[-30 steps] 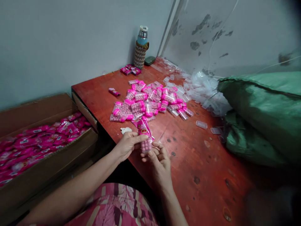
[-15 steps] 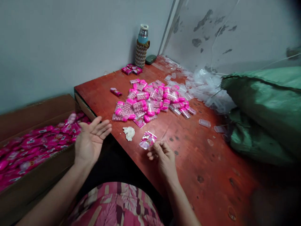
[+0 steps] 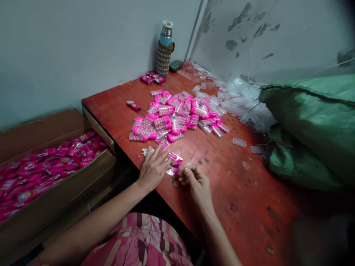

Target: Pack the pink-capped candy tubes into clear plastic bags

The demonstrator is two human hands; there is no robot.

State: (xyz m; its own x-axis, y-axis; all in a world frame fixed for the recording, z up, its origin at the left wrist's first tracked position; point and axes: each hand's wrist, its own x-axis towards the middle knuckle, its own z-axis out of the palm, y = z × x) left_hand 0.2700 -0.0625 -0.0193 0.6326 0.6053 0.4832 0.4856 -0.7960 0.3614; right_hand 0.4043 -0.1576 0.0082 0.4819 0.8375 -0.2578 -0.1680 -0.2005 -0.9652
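Observation:
My left hand (image 3: 153, 168) is spread palm down at the table's near edge, its fingers over a crumpled white lump (image 3: 144, 151) and the left edge of a pink printed wrapper (image 3: 175, 162). Just right of that wrapper, my right hand (image 3: 195, 181) has thumb and index finger pinched together; whatever may be between them is too small to tell. Behind both hands lies a heap of clear containers with pink caps, filled with small pink balls (image 3: 163, 122). Another pink wrapper (image 3: 163, 142) sticks out from under the heap's front.
An open cardboard box (image 3: 97, 162) at the left holds pink wrapped packs (image 3: 41, 166). On the red table (image 3: 222, 221) are empty clear containers (image 3: 239, 142), a green sack (image 3: 305, 136) at the right, and a bottle in a knitted cover (image 3: 164, 59) at the back.
My left hand has moved from above the box's edge to the table beside the wrapper, turning palm down. A light pink pack above the box has dropped out of sight. My right hand stays pinched.

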